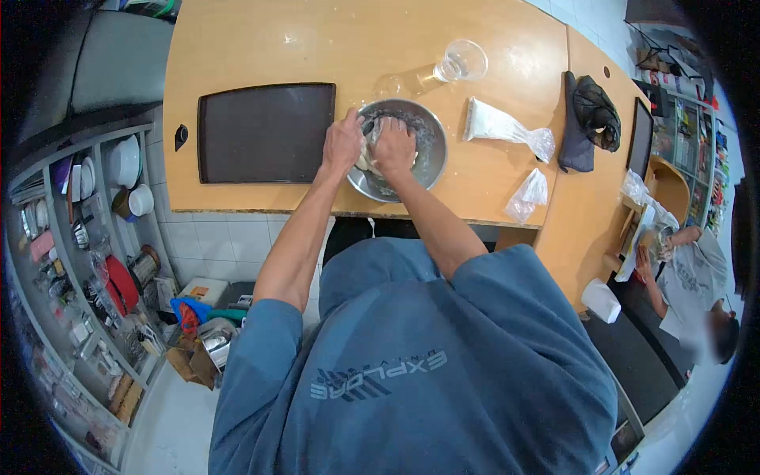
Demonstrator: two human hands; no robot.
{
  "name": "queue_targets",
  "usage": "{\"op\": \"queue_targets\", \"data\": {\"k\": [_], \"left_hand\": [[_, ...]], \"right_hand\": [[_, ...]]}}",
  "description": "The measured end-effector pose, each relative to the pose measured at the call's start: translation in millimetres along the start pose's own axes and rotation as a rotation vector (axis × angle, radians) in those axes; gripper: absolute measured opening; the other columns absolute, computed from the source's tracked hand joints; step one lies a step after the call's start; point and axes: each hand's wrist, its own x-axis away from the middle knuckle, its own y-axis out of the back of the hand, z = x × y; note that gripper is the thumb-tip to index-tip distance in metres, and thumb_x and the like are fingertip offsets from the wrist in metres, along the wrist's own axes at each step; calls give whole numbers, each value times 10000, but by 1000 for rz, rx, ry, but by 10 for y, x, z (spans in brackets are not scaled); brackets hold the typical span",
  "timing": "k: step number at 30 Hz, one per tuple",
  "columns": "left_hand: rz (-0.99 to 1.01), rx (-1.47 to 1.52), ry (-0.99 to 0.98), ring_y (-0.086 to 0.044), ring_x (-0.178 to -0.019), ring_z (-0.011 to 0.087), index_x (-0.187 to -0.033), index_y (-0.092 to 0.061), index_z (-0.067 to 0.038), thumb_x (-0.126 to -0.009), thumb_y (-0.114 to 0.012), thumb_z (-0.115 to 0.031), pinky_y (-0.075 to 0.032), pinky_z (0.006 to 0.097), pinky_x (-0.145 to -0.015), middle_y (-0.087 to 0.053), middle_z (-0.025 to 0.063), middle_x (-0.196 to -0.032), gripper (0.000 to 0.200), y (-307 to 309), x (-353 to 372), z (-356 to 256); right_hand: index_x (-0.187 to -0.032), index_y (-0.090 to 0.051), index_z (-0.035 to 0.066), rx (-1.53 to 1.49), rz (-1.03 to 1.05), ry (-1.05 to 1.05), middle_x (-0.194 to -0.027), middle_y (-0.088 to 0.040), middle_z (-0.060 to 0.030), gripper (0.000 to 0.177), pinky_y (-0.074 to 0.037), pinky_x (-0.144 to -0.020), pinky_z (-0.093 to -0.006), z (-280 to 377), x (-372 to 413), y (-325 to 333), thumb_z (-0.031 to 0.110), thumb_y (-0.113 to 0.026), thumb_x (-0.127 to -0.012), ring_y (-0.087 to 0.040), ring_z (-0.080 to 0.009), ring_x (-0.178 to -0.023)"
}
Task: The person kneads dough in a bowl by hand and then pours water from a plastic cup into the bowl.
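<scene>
A steel mixing bowl (432, 158) stands near the table's front edge, its inner wall smeared with white flour. Pale, lumpy dough (366, 161) lies inside, partly covered by my hands. My left hand (344, 142) is closed on the bowl's left rim, with some fingers out of sight. Down in the bowl, my right hand (393, 147) presses into the dough, its fingers curled around part of it. Left of the bowl lies a dark rectangular tray (266, 134). A clear plastic cup (462, 61) with some liquid stands behind the bowl to the right.
On the wooden table (372, 36), a bag of white powder (507, 129) and a smaller plastic bag (528, 195) lie to the right. Dark cloths (580, 127) rest farther right. Another person (687, 269) works at the far right. Crowded shelves (87, 222) stand at left.
</scene>
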Motion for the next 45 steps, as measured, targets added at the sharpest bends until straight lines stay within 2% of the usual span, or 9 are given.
{"op": "queue_targets", "data": {"k": [7,10,19,25,31,37,40,43,45], "left_hand": [[-34,-64,-27,-662,-799,492,-1051,-564,-20,-969,-567,-128,-517,578,-674,-670,288,-797,136,-44,-95,39],[-28,-31,-42,-662,-804,493,-1047,-562,-18,-971,-571,-141,-522,574,-687,-670,288,-798,145,-36,-109,27],[-59,-16,-17,-648,-803,508,-1055,-566,-22,-981,-560,-138,-496,584,-672,-654,307,-790,138,-12,-44,52],[-44,165,95,-685,-857,457,-1072,-637,12,-953,-612,-142,-526,499,-727,-693,279,-864,197,53,27,-3],[-34,521,290,-690,-853,196,-1157,-693,7,-924,-692,-183,-514,363,-798,-745,183,-957,301,-119,-12,222],[-67,358,228,-707,-831,231,-1116,-722,-15,-927,-686,-184,-521,375,-782,-748,189,-942,256,-67,40,100],[-61,333,195,-710,-899,390,-1121,-710,-8,-943,-637,-172,-527,418,-799,-716,247,-962,254,-54,59,85],[-50,309,193,-694,-897,421,-1093,-709,2,-947,-631,-166,-523,432,-790,-707,256,-948,235,-24,72,52],[-58,348,174,-710,-852,340,-1103,-713,-6,-957,-624,-158,-523,407,-776,-722,232,-938,229,-55,64,63]], "right_hand": [[-1303,-562,36,-235,122,159,-1254,-571,-237,570,-455,-985,-571,-286,6,115,308,-719,-827,-524,-415,-1221],[-1361,-503,25,-61,280,281,-1266,-538,-262,744,-490,-980,-564,-316,150,382,249,-818,-726,-513,-430,-1240],[-1342,-454,11,-552,14,64,-1226,-496,-279,742,-519,-890,-540,-312,374,844,163,-795,-701,-600,-503,-1033],[-1353,-425,-8,-214,126,68,-1270,-506,-274,787,-531,-895,-520,-307,361,760,129,-806,-679,-609,-481,-1063],[-1284,-558,58,-102,25,94,-1282,-524,-235,561,-509,-904,-592,-213,475,670,314,-729,-817,-582,-419,-1125],[-1095,-698,66,-104,9,172,-1062,-670,-168,328,-448,-872,-589,-37,668,410,327,-593,-926,-603,-348,-1097],[-981,-753,97,-16,45,188,-956,-719,-153,303,-444,-854,-543,54,738,286,333,-579,-906,-649,-320,-1000],[-949,-767,117,62,236,58,-945,-738,-155,288,-455,-878,-511,37,531,253,326,-586,-872,-683,-314,-928],[-844,-744,76,29,166,71,-821,-711,-179,277,-475,-792,-481,0,444,203,299,-582,-873,-680,-345,-810]]}}
